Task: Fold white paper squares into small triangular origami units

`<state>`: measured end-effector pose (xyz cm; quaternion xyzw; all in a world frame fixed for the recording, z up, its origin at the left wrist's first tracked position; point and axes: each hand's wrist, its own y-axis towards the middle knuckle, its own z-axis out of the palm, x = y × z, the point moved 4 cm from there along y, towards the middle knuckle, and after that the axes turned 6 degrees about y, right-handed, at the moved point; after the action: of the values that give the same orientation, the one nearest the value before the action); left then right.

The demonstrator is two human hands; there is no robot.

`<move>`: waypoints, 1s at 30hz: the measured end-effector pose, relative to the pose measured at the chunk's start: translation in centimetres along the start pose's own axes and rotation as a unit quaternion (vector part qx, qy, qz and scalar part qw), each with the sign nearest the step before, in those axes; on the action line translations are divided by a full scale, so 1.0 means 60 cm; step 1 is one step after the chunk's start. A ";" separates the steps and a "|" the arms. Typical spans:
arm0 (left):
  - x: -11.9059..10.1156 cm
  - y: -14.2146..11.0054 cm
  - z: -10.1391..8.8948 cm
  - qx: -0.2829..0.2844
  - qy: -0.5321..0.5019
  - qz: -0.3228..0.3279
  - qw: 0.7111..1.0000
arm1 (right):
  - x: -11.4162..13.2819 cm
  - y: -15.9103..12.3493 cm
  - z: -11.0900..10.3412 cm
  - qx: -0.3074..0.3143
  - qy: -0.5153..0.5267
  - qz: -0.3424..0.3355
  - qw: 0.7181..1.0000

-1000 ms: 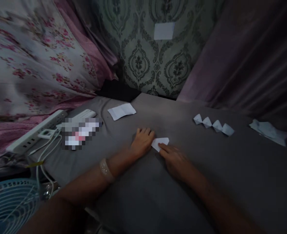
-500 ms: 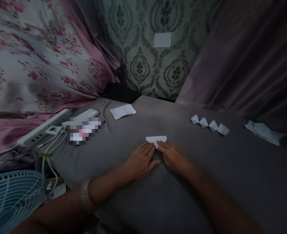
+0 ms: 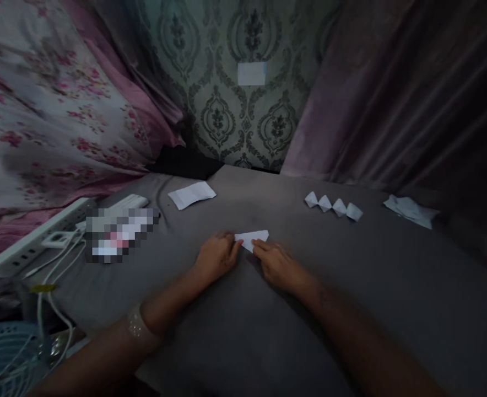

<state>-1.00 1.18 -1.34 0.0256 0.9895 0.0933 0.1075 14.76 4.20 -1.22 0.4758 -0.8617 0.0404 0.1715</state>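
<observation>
A small folded white paper (image 3: 252, 238) lies on the grey bed sheet (image 3: 351, 286) in front of me. My left hand (image 3: 217, 256) rests at its left edge, fingers curled together and touching the paper. My right hand (image 3: 277, 266) sits just below and right of it, with a fingertip pressed on the paper's lower edge. Both hands are low on the sheet. A clear bangle (image 3: 137, 331) circles my left wrist.
Several small folded paper pieces (image 3: 333, 205) lie in a row at the right. A flat paper stack (image 3: 192, 194) sits further back, crumpled paper (image 3: 410, 210) at far right. A power strip (image 3: 28, 243) with white cables, a fan (image 3: 1, 353) and floral fabric (image 3: 53, 110) are on the left.
My left hand has moved from flat below the paper to its left edge and curled. The right hand stays pressed on the paper. The camera view shifted slightly.
</observation>
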 end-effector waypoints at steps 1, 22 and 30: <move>0.008 0.009 0.000 -0.002 -0.027 -0.019 0.999 | 0.001 -0.001 0.000 0.003 -0.002 0.006 1.000; 0.037 0.096 0.037 0.020 -0.265 -0.043 0.963 | 0.048 0.000 0.004 -0.046 -0.097 0.130 0.986; 0.042 0.113 0.035 0.068 -0.344 -0.008 0.937 | 0.018 0.007 0.005 -0.133 -0.047 0.091 0.986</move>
<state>-2.78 8.38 -2.60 0.0554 0.8963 0.0099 0.4398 13.80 3.46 -1.12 0.3699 -0.9062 -0.0812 0.1882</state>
